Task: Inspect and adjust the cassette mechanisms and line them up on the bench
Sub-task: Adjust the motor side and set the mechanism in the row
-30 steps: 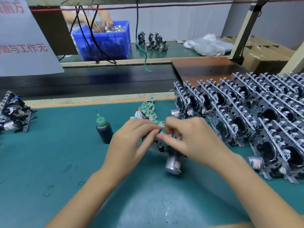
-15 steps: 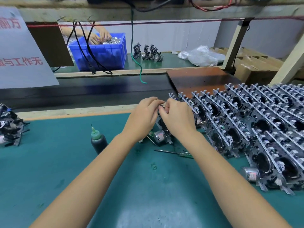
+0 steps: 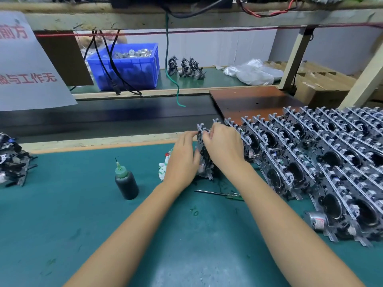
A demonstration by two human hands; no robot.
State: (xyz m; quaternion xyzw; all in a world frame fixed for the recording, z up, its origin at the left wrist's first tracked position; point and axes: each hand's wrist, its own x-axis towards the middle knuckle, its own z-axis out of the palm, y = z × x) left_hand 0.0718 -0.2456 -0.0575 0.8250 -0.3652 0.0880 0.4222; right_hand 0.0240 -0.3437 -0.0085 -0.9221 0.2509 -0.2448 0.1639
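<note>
— Green matting covers the bench across the lower frame, with a dark conveyor strip behind it. What's at centre?

— Both hands meet on one cassette mechanism standing upright on the mat, just left of the ranked mechanisms that fill the right side of the frame in leaning rows.

— How do the hands sit?

— The left hand lies against the mechanism's left face, its fingertips pinching the top edge. The right hand curls over from the right, fingers gripping the same top edge, and hides much of the part.

— Anything else on the mat?

— A dark bottle with a green nozzle stands left of centre. A screwdriver lies flat just below the hands. A crumpled cloth peeks out behind the left hand. At the far left edge sits another pile of mechanisms.

— And beyond the conveyor?

— A blue crate of metal parts in the upper left, and a clear plastic bag to its right.
</note>
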